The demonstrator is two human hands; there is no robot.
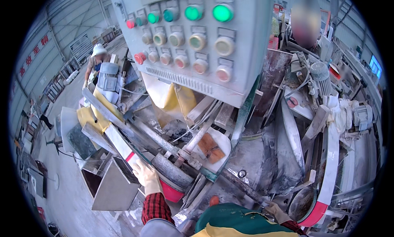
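My left hand [147, 177], in a pale glove under a red-and-black checked cuff, lies with fingers stretched out at the near end of a white belt [119, 143] with a red stripe. Just beside it, a red curved part [170, 190] sits below a grey, dusty roller [172, 170]. My right hand [277, 212], also gloved, is low on the right, partly behind my green garment [234, 216]; its fingers are too dim to make out. A round dark roller end [303, 203] with a red-and-white belt [328, 183] curving round it is nearby.
A grey control box [184, 40] with several lit green, white and red buttons hangs ahead. A sheet-metal chute [115, 185] stands left. Motors [108, 77], bars and a wood block [211, 148] crowd the machine. A person in a white hat [98, 50] stands far left.
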